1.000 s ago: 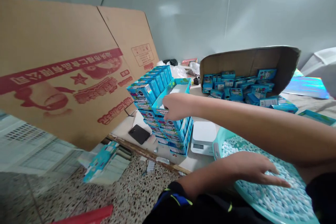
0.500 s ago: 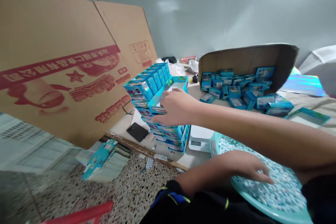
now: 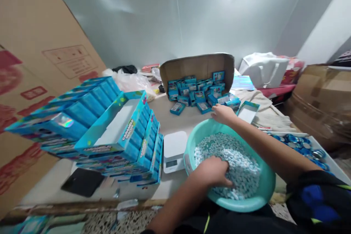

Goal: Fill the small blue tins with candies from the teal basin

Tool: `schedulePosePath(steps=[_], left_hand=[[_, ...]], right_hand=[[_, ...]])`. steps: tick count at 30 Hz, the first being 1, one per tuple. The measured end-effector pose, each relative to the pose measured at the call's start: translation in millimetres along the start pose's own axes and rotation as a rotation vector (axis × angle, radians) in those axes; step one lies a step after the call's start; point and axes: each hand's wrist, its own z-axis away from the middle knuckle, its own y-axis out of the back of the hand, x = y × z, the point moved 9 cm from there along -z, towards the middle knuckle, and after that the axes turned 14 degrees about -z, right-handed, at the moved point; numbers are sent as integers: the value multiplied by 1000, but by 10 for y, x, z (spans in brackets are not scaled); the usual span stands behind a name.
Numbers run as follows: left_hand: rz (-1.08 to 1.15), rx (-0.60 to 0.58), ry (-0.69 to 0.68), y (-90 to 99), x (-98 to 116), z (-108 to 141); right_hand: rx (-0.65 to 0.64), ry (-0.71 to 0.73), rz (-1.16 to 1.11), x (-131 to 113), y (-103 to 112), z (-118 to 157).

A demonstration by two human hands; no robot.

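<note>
My left hand (image 3: 213, 172) rests in the turquoise basin (image 3: 270, 186), its partly bent fingers and thumb apart among small pale blue and white candies (image 3: 244, 172). My right hand (image 3: 225, 114) reaches over the basin's far rim, fingers stretched toward a pile of small blue boxes (image 3: 200, 97); no held thing shows in it. Those boxes lie in and before a tipped brown carton (image 3: 197, 64). Left of the basin is a white scale (image 3: 175, 146). Beside that stand stacked blue display trays (image 3: 145, 150), the top front one showing a white inside.
A big printed carton (image 3: 55, 25) rises at the left. A black phone (image 3: 82, 182) lies near the table's front edge. On the right are an open blue tray (image 3: 248, 111), a white box of round blue items (image 3: 301, 146), a white bag (image 3: 263, 69) and a brown carton (image 3: 320, 98).
My right hand has left the top display tray and moved right, to the small boxes beyond the basin. My left hand stays in the candies. The view has turned right.
</note>
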Motion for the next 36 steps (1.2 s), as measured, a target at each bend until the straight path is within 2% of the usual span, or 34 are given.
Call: schedulePosePath(steps=[2, 5, 9, 13, 16, 18, 20, 21, 23, 25, 27, 28, 30, 31, 33, 35, 36], left_hand=[[5, -15, 8, 7, -28, 1], [68, -49, 22, -31, -75, -19], [170, -76, 26, -105, -115, -42], [212, -69, 3, -96, -113, -46], [215, -75, 6, -80, -107, -26], [236, -37, 36, -57, -122, -6], [296, 75, 89, 8, -164, 21], [353, 166, 117, 70, -199, 41], [510, 440, 201, 269, -349, 130], [618, 797, 327, 534, -593, 336], [527, 1112, 437, 837, -784, 604], [413, 1201, 438, 1003, -817, 695], [177, 1271, 331, 1309, -810, 777], [109, 1256, 240, 1411, -804, 773], [135, 1197, 85, 1487, -866, 741], [317, 1049, 15, 1380, -1015, 616], [417, 977, 34, 1276, -1112, 544]], right_hand=[[64, -91, -13, 354, 35, -188], [143, -151, -38, 580, 75, -478], [167, -122, -67, 553, -41, -786], [135, -93, -107, 576, -199, -850], [154, -85, -154, 653, -151, -785], [203, -71, -196, 662, -11, -707], [280, -50, -234, 616, 194, -565], [337, -28, -281, 571, 321, -451], [489, 56, -505, 462, 595, -113], [582, 150, -894, 387, 777, 304], [473, 155, -1237, 302, 738, 631], [392, 113, -1340, 263, 665, 756], [259, 3, -1491, 226, 483, 932], [196, -51, -1541, 220, 379, 973], [10, -120, -1553, 183, 156, 971], [-180, -147, -1455, 165, -35, 906], [-231, -155, -1389, 192, -94, 855]])
